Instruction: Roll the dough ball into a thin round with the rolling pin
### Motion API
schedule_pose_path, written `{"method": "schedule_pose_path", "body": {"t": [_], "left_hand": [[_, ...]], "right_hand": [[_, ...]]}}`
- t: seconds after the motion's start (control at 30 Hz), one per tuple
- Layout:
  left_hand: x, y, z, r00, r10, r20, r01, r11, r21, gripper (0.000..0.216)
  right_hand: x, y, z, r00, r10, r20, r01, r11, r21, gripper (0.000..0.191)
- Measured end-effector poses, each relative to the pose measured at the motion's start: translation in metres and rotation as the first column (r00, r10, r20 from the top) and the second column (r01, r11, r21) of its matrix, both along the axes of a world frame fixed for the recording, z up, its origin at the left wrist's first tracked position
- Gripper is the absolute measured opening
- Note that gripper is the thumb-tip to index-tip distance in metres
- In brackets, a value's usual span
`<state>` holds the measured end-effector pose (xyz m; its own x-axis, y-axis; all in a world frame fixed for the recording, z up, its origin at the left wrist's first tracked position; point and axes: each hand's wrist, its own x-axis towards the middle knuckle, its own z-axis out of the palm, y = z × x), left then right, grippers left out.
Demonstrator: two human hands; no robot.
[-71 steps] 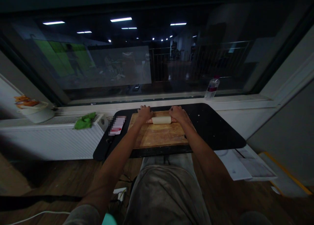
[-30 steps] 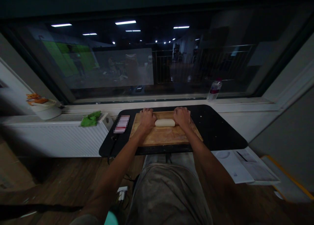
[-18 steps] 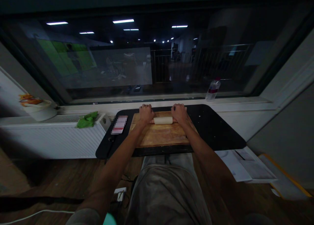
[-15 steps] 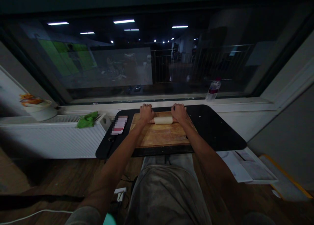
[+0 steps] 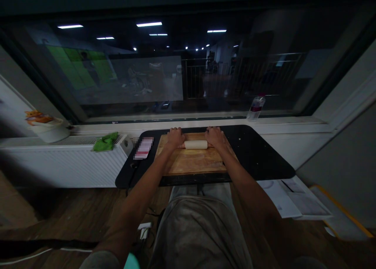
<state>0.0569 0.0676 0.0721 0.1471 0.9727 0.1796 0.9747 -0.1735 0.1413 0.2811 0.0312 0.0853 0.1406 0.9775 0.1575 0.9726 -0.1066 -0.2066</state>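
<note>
A pale rolling pin (image 5: pixel 196 144) lies crosswise near the far edge of a wooden board (image 5: pixel 194 162) on a black table (image 5: pixel 258 155). My left hand (image 5: pixel 175 137) is curled over the pin's left handle. My right hand (image 5: pixel 215 136) is curled over its right handle. Both arms are stretched forward over my lap. Anything under the pin is hidden.
A small red and white packet (image 5: pixel 143 148) lies left of the board. A plastic bottle (image 5: pixel 255 107) stands on the window sill at the right. On the radiator at the left sit a green cloth (image 5: pixel 105 141) and a white bowl (image 5: pixel 47 129). Papers (image 5: pixel 293 202) lie on the floor.
My hands pulled the pin toward me about a second ago, pushed it back to the board's far edge, and now rest there almost unmoved.
</note>
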Motion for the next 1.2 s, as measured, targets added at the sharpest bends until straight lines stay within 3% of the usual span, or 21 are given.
{"method": "schedule_pose_path", "body": {"t": [0.23,0.53,0.97,1.2], "left_hand": [[-0.002,-0.026,-0.014,0.999,-0.039,-0.015,0.039,0.999,0.016,0.047],[0.0,-0.058,-0.01,1.0,-0.025,0.011,0.024,0.997,0.068,0.044],[0.013,-0.039,0.005,0.997,0.069,0.037,-0.072,0.99,0.118,0.043],[0.016,-0.017,0.011,0.998,0.068,0.01,-0.068,0.997,0.022,0.046]], "right_hand": [[-0.007,-0.023,-0.001,0.999,-0.003,0.044,0.002,1.0,0.011,0.05],[-0.013,-0.048,-0.001,0.998,-0.044,0.055,0.042,0.998,0.053,0.05],[-0.009,-0.021,-0.001,0.998,-0.06,-0.019,0.061,0.993,0.102,0.051],[-0.006,0.002,0.0,0.998,-0.065,-0.024,0.067,0.991,0.114,0.05]]}}
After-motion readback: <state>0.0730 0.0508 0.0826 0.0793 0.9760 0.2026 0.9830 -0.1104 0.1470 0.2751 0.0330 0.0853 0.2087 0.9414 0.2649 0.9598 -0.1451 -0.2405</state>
